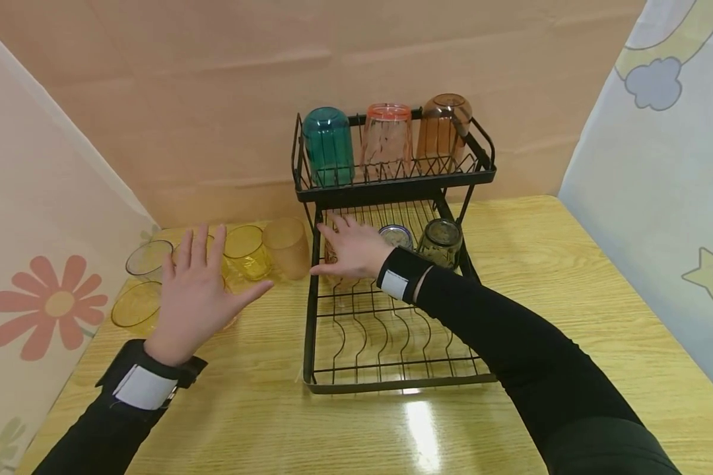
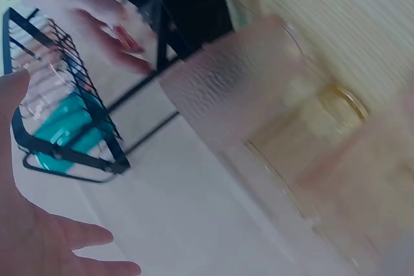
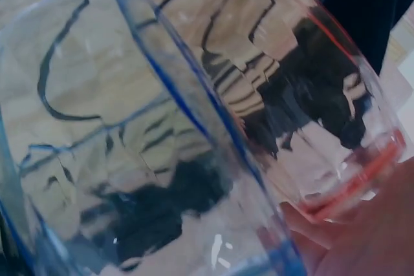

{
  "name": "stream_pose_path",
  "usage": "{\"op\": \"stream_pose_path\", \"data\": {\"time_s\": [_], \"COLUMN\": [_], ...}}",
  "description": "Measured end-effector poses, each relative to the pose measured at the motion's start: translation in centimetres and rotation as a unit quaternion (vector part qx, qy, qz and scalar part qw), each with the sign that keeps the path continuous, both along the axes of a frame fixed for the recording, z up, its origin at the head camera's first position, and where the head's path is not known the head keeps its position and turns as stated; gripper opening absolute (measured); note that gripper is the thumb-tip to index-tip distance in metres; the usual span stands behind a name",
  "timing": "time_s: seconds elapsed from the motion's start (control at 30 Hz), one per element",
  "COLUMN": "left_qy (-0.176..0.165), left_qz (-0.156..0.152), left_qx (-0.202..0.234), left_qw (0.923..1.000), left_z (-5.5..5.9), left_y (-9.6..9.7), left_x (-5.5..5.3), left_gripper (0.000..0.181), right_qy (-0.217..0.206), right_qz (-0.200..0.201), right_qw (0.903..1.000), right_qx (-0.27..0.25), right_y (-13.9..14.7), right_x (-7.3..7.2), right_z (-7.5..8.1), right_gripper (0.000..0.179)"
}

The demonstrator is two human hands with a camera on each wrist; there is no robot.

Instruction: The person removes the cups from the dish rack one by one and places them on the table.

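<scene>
My right hand (image 1: 356, 251) is over the lower level of a black dish rack (image 1: 311, 330), its fingers spread at a clear glass with a red base (image 3: 291, 101). That glass stands upside down at the rack's left side, mostly hidden by the hand in the head view. Beside it are a blue-rimmed clear glass (image 1: 396, 235) and a dark grey glass (image 1: 441, 243), also inverted. My left hand (image 1: 193, 303) hovers with fingers spread over the left of the table, holding nothing. A yellow glass (image 1: 247, 254) and a frosted amber cup (image 1: 288, 249) stand nearest its right side.
On the upper rack level, a teal glass (image 1: 328, 145), a pink glass (image 1: 387, 142) and a brown glass (image 1: 444, 128) sit inverted. A clear glass (image 1: 148, 260) and an amber glass (image 1: 135, 309) stand at the far left, near the side panel (image 1: 59, 218).
</scene>
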State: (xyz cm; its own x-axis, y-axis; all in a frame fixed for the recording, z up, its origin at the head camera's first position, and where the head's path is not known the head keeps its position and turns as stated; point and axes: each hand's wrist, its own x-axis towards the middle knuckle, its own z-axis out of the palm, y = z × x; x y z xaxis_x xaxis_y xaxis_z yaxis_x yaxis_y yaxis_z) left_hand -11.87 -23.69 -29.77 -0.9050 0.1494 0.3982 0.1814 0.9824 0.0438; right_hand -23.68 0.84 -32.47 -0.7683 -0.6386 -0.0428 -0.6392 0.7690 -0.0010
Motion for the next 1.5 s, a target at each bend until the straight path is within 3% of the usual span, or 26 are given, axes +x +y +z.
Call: {"op": "stream_pose_path", "data": {"time_s": [0.2,0.47,0.7,0.9,1.23,1.5], "left_qy": [0.009,-0.002,0.006,0.002,-0.015,-0.024], "left_qz": [-0.03,-0.041,-0.054,-0.059,-0.073,-0.099], "left_qx": [0.008,0.032,0.058,0.068,0.093,0.152], "left_qw": [0.9995,0.9986,0.9968,0.996,0.9929,0.9831], "left_z": [-0.4,-0.9,-0.7,-0.3,-0.6,-0.9], "left_y": [1.3,2.8,4.5,5.6,7.1,8.2], "left_x": [-0.1,-0.2,-0.7,-0.8,-0.8,-0.2], "left_gripper": [0.107,0.103,0.103,0.103,0.105,0.099], "right_qy": [0.047,0.125,0.113,0.142,0.113,0.078], "right_qz": [-0.008,0.009,0.002,0.018,0.003,-0.026], "right_qw": [0.9988,0.9921,0.9932,0.9884,0.9894,0.9821], "right_qx": [0.007,-0.002,-0.029,-0.05,-0.092,-0.169], "right_y": [-0.4,-0.7,-0.2,0.2,1.3,2.9], "right_x": [0.1,0.1,-0.1,0.2,2.6,4.7], "right_z": [-1.0,-1.6,-0.6,1.1,4.1,4.9], "right_gripper": [0.092,0.074,0.071,0.068,0.069,0.059]}}
